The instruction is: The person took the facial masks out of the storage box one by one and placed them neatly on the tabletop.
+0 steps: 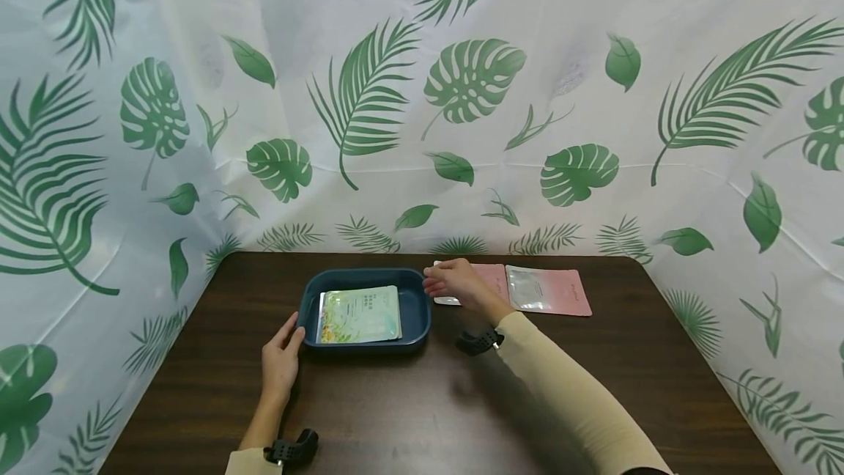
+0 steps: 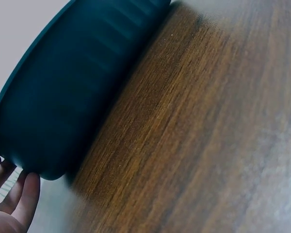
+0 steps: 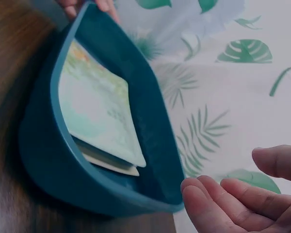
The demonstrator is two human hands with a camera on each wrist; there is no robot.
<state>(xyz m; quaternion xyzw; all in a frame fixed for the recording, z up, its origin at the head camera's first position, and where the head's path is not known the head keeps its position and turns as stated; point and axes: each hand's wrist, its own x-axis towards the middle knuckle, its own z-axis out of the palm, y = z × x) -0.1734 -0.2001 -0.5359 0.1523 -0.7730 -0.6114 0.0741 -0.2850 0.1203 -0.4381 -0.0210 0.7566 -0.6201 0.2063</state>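
A dark blue plastic tray [image 1: 415, 321] stands at the back left of the table. In it lies a small stack of flat green-and-white sachets [image 1: 363, 316] with a floral print; the right wrist view shows a pale edge under the top sachet [image 3: 99, 107]. My left hand [image 1: 280, 361] touches the outside of the tray's left end, its thumb and fingers [image 2: 29, 199] against a corner. Beside the right rim hovers my right hand [image 1: 455, 283], fingers slightly bent, thumb apart, nothing between them. It partly covers a pink-and-silver sachet [image 1: 493, 278] behind it.
Another pink-and-silver sachet [image 1: 554, 292] lies to the right at the back of the dark wooden table [image 1: 395, 409]. A white curtain with green leaves [image 1: 395, 123] hangs right behind the table's back edge. Both wrists carry black bands.
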